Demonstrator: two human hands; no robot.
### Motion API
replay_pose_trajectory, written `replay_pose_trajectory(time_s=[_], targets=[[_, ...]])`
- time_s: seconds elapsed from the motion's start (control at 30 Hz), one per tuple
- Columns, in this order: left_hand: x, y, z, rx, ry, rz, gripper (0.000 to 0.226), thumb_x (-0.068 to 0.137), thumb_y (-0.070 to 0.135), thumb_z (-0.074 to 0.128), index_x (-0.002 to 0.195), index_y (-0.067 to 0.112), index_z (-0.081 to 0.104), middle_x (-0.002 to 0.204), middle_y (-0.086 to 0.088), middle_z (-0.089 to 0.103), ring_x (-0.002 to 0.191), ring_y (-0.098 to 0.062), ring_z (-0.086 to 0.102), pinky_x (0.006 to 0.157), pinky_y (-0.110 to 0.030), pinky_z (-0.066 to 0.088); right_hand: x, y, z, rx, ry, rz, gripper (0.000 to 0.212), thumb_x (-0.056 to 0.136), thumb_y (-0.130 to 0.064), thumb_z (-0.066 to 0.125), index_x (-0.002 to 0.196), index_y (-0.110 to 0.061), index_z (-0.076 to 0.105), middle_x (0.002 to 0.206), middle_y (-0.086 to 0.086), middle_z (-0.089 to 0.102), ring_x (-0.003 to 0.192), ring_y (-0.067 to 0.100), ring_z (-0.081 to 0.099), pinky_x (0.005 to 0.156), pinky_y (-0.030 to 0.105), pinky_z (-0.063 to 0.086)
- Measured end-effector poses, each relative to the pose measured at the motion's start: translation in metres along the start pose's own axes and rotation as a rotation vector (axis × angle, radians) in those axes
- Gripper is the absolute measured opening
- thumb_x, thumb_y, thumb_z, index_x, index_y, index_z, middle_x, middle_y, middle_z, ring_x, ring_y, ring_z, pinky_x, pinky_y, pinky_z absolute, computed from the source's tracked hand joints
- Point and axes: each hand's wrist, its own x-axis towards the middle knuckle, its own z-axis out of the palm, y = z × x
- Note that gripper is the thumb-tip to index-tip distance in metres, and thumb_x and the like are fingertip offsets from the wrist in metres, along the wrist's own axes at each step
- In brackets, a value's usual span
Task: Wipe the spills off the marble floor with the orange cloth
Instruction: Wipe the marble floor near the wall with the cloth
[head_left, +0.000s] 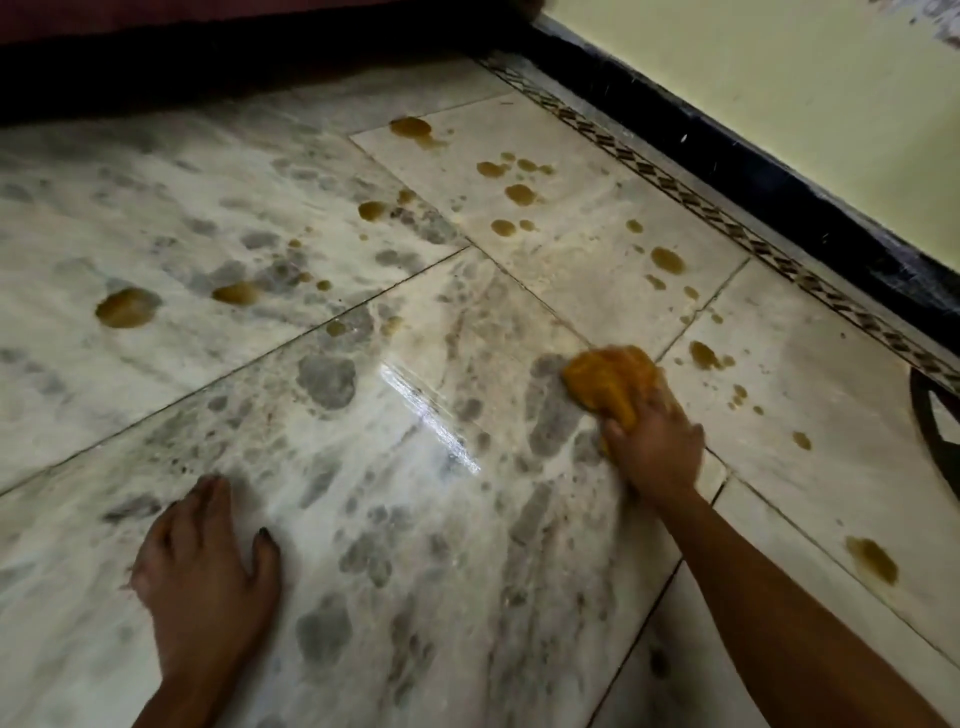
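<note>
Gripping the orange cloth (608, 379) in the right hand (655, 449) with curled fingers, pressed on the marble floor (415, 525). Resting the left hand (202, 571) flat on the floor, with straight fingers. Brown spills (127, 307) beyond and beside the cloth.

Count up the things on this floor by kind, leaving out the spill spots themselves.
Orange cloth: 1
Hands: 2, left hand flat on the marble floor, right hand holding the cloth
Dark object cut off at the right edge: 1
Total: 4
</note>
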Motion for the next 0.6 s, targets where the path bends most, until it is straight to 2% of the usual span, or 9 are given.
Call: replay_pose_trajectory(time_s=[0.1, 0.2, 0.23, 0.3, 0.37, 0.47, 0.53, 0.6], targets=[[-0.004, 0.002, 0.000, -0.014, 0.022, -0.004, 0.072, 0.077, 0.044, 0.029, 0.132, 0.001, 0.044, 0.135, -0.023, 0.046, 0.120, -0.046, 0.038, 0.098, -0.057, 0.032, -0.014, 0.020, 0.003, 0.008, -0.014, 0.214, 0.060, 0.087, -0.051, 0.048, 0.139, -0.022, 0.042, 0.151, 0.008, 0.031, 0.131, 0.038, 0.035, 0.109, 0.056, 0.023], [-0.006, 0.001, -0.001, 0.004, 0.025, 0.062, 0.067, 0.082, 0.041, 0.027, 0.133, 0.001, 0.044, 0.136, -0.026, 0.045, 0.121, -0.048, 0.039, 0.099, -0.057, 0.032, 0.006, -0.017, -0.008, 0.106, -0.026, 0.322, 0.053, 0.089, -0.044, 0.051, 0.129, -0.010, 0.051, 0.141, 0.017, 0.042, 0.127, 0.039, 0.040, 0.105, 0.051, 0.033], [-0.008, 0.001, 0.001, 0.015, 0.033, 0.078, 0.065, 0.084, 0.040, 0.027, 0.132, 0.000, 0.045, 0.136, -0.027, 0.045, 0.121, -0.050, 0.039, 0.099, -0.057, 0.032, 0.012, -0.036, -0.011, 0.164, -0.060, 0.311, 0.048, 0.089, -0.040, 0.053, 0.126, -0.008, 0.053, 0.135, 0.016, 0.049, 0.123, 0.036, 0.046, 0.102, 0.046, 0.038], [-0.009, 0.001, 0.002, 0.007, 0.033, 0.082, 0.064, 0.084, 0.039, 0.027, 0.131, -0.001, 0.045, 0.135, -0.029, 0.045, 0.119, -0.051, 0.040, 0.098, -0.058, 0.032, 0.015, -0.080, -0.007, 0.234, -0.103, 0.142, 0.040, 0.088, -0.029, 0.055, 0.124, -0.011, 0.055, 0.127, 0.009, 0.054, 0.117, 0.032, 0.050, 0.094, 0.033, 0.040], [-0.008, -0.001, 0.001, 0.009, 0.023, 0.080, 0.067, 0.083, 0.040, 0.027, 0.132, -0.002, 0.044, 0.135, -0.028, 0.045, 0.120, -0.051, 0.040, 0.098, -0.059, 0.032, 0.000, -0.138, 0.006, 0.211, -0.096, -0.127, 0.040, 0.088, -0.026, 0.051, 0.127, -0.020, 0.054, 0.133, 0.009, 0.051, 0.124, 0.031, 0.045, 0.100, 0.038, 0.035], [-0.007, -0.006, 0.001, -0.001, -0.011, 0.063, 0.071, 0.083, 0.042, 0.025, 0.134, -0.004, 0.039, 0.138, -0.027, 0.043, 0.125, -0.048, 0.035, 0.102, -0.056, 0.029, -0.064, -0.216, 0.024, 0.169, -0.095, -0.463, 0.048, 0.084, -0.038, 0.050, 0.130, -0.024, 0.052, 0.144, 0.010, 0.042, 0.134, 0.035, 0.032, 0.111, 0.048, 0.023], [-0.009, -0.007, 0.000, -0.024, -0.007, 0.054, 0.069, 0.082, 0.038, 0.024, 0.135, -0.005, 0.039, 0.139, -0.026, 0.042, 0.127, -0.046, 0.034, 0.103, -0.055, 0.027, -0.114, -0.232, 0.022, 0.139, -0.156, -0.602, 0.058, 0.081, -0.045, 0.054, 0.136, -0.028, 0.047, 0.150, 0.007, 0.035, 0.135, 0.038, 0.028, 0.113, 0.051, 0.017], [-0.010, -0.004, 0.000, -0.039, 0.001, 0.047, 0.066, 0.082, 0.033, 0.025, 0.134, -0.005, 0.041, 0.141, -0.024, 0.041, 0.129, -0.044, 0.032, 0.105, -0.054, 0.025, -0.147, -0.205, 0.027, 0.194, -0.124, -0.657, 0.062, 0.075, -0.053, 0.051, 0.133, -0.032, 0.050, 0.147, 0.002, 0.041, 0.131, 0.037, 0.037, 0.111, 0.051, 0.021]])
